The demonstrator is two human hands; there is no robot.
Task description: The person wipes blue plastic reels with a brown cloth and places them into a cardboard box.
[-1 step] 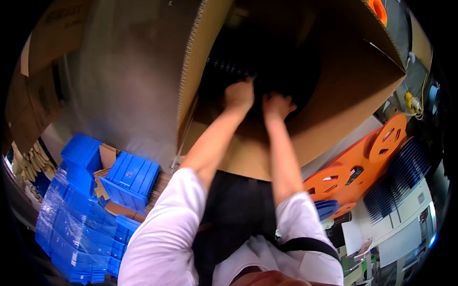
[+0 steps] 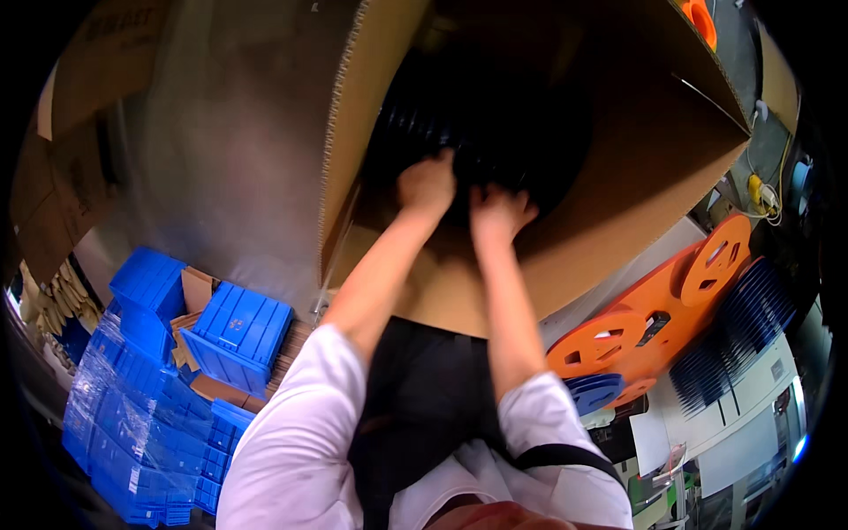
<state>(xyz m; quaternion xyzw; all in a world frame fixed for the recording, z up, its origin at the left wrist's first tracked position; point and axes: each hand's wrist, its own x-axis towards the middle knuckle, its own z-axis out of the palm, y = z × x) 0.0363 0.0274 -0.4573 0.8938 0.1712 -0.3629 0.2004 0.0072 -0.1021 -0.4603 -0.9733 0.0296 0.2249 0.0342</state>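
Both of my arms reach down into a deep brown cardboard box (image 2: 654, 168). Inside it, in dark shadow, sits a row of black reels (image 2: 420, 124) with round, ribbed edges; much of their outline is lost in the dark. My left hand (image 2: 428, 187) is curled closed against the near side of the reels, its fingertips partly hidden. Just to its right and a little nearer, my right hand (image 2: 500, 215) bends its fingers onto the same black reels, thumb slightly apart. How far the fingers reach between the reels cannot be made out.
Blue plastic bins (image 2: 238, 327), some under clear wrap, are stacked at the lower left. Orange reels (image 2: 601, 340) and a row of dark blue discs (image 2: 733, 327) stand on the right. A yellow plug with a cable (image 2: 758, 190) lies at the far right.
Both hands have shifted slightly left and a little toward me, still against the black reels. The box's near left edge also appears farther left.
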